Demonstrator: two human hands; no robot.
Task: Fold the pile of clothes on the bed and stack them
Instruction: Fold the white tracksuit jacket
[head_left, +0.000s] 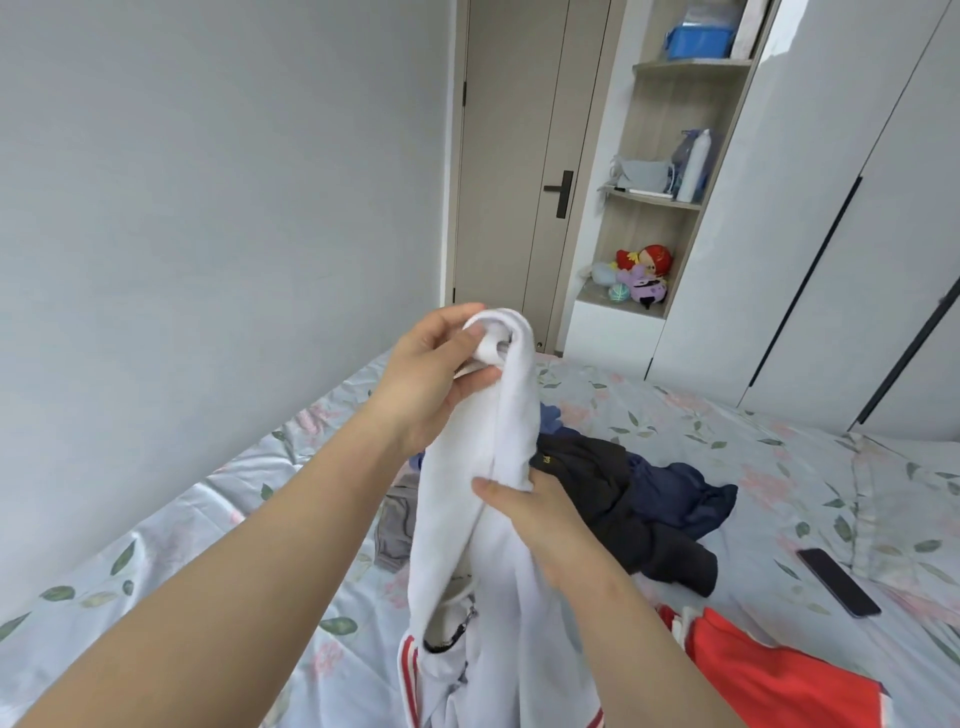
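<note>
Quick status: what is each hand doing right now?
Left hand: closed, gripping the top of the white garment.
Right hand: closed, holding the same garment lower down.

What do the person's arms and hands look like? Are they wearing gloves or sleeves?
Both forearms are bare to the frame's edge, with no sleeves in view. The left hand and right hand wear no gloves; no rings, watch or bracelet show.

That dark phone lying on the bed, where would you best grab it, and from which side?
Probably pinch the phone across its two long edges, coming down from above. It lies flat on the floral sheet, apart from the clothes, so both edges look free.
</note>
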